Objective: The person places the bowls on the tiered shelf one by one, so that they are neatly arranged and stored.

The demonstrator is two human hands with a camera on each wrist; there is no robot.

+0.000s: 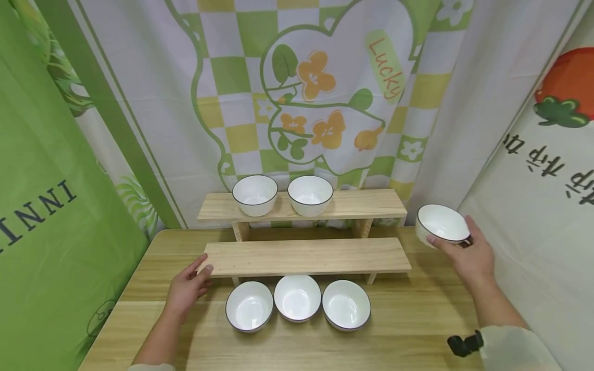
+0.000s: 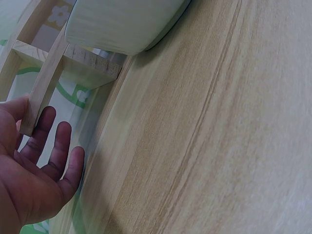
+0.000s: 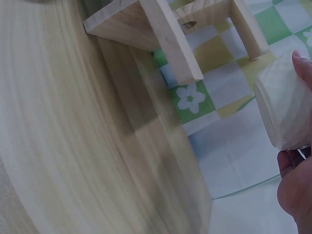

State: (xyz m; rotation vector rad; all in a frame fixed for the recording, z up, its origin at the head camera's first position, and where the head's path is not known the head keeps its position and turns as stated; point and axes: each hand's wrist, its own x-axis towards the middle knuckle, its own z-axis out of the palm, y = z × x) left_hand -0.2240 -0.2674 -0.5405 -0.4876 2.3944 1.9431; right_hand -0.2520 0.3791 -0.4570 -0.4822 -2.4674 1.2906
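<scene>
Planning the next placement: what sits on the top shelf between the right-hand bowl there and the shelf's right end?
Nothing: in the head view the top shelf is bare wood from the right-hand bowl to its right end.

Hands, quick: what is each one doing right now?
Left hand: open, fingers straight, touching the end of the lower wooden shelf.
Right hand: holding a white bowl up by its rim, off the table.

bright, even light | soft shadows | wrist views blurred (perhaps motion) | head view edges bowed
</scene>
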